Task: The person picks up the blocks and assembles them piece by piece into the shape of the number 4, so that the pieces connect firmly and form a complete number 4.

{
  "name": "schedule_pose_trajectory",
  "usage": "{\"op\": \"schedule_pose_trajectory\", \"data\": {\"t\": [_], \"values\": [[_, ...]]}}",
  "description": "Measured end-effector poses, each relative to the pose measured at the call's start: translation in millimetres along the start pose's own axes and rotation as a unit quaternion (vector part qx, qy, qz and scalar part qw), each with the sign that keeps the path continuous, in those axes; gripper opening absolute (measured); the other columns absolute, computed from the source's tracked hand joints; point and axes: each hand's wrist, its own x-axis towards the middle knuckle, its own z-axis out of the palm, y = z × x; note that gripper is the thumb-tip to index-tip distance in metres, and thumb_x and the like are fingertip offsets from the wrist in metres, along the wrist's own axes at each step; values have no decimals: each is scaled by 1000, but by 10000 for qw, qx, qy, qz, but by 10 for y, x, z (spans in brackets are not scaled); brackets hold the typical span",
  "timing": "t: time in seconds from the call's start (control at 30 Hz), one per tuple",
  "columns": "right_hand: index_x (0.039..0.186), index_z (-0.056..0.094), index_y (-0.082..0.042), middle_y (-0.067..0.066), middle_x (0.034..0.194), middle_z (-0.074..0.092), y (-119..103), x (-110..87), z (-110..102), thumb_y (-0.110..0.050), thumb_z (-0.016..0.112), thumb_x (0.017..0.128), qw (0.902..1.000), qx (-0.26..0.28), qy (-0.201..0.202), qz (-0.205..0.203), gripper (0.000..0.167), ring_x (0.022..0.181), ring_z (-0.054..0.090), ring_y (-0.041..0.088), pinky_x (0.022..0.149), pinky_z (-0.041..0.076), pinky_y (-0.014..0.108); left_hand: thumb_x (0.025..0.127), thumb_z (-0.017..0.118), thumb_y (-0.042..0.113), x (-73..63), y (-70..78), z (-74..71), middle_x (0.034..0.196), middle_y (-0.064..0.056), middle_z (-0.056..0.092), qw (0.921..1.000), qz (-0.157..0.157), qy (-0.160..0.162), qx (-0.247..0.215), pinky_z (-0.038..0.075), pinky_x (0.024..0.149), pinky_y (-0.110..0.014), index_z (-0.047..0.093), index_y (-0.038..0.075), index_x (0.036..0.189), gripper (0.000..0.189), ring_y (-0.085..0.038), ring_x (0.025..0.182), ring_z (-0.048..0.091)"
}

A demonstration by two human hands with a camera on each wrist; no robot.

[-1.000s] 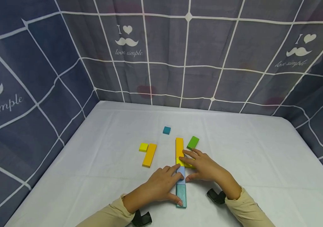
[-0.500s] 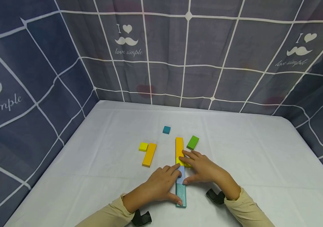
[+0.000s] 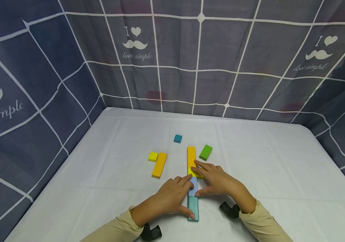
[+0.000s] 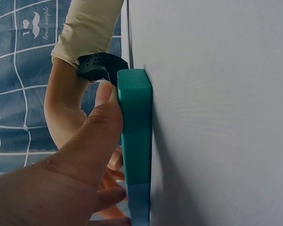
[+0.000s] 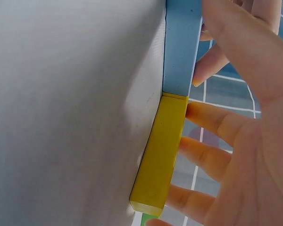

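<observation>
While relaxed L hand [image 3: 173,196] touches blue blk [image 3: 194,190] & adj. teal blk [image 3: 193,203], spread R hand [image 3: 218,180] touches yellow blk [image 5: 158,155] at blue blk's far end.

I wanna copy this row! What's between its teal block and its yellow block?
In the head view, a light blue block sits between the teal block and the yellow block.

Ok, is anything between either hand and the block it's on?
Nothing visible. The left hand has its thumb directly on the teal block, and the right hand touches the yellow block. The green block lies beyond the right hand, not in between.
</observation>
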Motion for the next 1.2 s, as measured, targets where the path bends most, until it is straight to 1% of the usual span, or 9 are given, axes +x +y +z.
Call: {"op": "schedule_pose_trajectory", "data": {"t": [0.23, 0.43, 0.63, 0.7, 0.83, 0.93, 1.03, 1.2], "values": [[136, 42, -18, 8, 148, 30, 14, -6, 7, -57, 69, 68, 10000, 0, -1, 40, 83, 131, 32, 32, 95, 31, 56, 63, 51, 78, 21, -17, 10, 142, -7, 37, 9999, 119, 33, -38, 42, 80, -26, 45, 20, 116, 80, -18, 115, 46], [136, 42, -17, 7, 148, 30, 10, -1, 20, -57, 69, 68, 9999, 0, -85, 93, 84, 131, 32, 32, 96, 29, 57, 62, 53, 78, 20, -30, 55, 141, -8, 38, 9998, 163, 93, -62, 42, 78, -26, 45, 19, 116, 80, -19, 115, 46], [135, 42, -17, 8, 147, 30, 11, -3, 23, -58, 69, 67, 9999, -78, -90, 117, 84, 131, 32, 32, 97, 29, 57, 66, 51, 76, 31, -56, 50, 140, -7, 39, 9993, 249, 48, -263, 44, 83, -31, 47, 21, 115, 74, -19, 113, 47], [135, 43, -16, 9, 148, 30, 10, -4, 23, -58, 69, 68, 9998, -100, -88, 112, 83, 131, 32, 32, 97, 28, 57, 69, 51, 74, 34, -82, 46, 138, -7, 41, 9988, 323, 125, -339, 45, 85, -32, 49, 22, 114, 68, -19, 112, 48], [135, 42, -16, 9, 148, 29, 0, 1, 16, -59, 68, 68, 9999, -97, -91, 85, 83, 131, 32, 32, 98, 28, 57, 73, 53, 68, 30, -149, 47, 135, -5, 45, 9970, 488, 397, -454, 45, 86, -31, 53, 23, 111, 59, -18, 109, 50], [136, 42, -17, 8, 148, 30, -10, 7, 5, -59, 68, 68, 9999, -75, -94, 107, 84, 132, 32, 31, 98, 28, 57, 75, 53, 66, 35, -180, 37, 134, -4, 45, 9961, 540, 469, -520, 45, 87, -31, 55, 23, 111, 56, -18, 109, 50], [136, 41, -17, 8, 147, 30, -19, 10, -5, -59, 69, 68, 9998, -101, -98, 148, 85, 132, 32, 31, 98, 28, 57, 76, 53, 65, 41, -190, 18, 134, -4, 46, 9961, 522, 445, -552, 44, 87, -31, 55, 23, 112, 55, -18, 109, 50], [136, 42, -17, 9, 147, 31, -18, 13, -10, -59, 68, 68, 9998, -116, -111, 148, 85, 132, 32, 31, 98, 28, 57, 76, 54, 64, 42, -191, -18, 133, -2, 47, 9971, 400, 396, -514, 44, 87, -30, 54, 23, 113, 55, -17, 109, 50]]}}
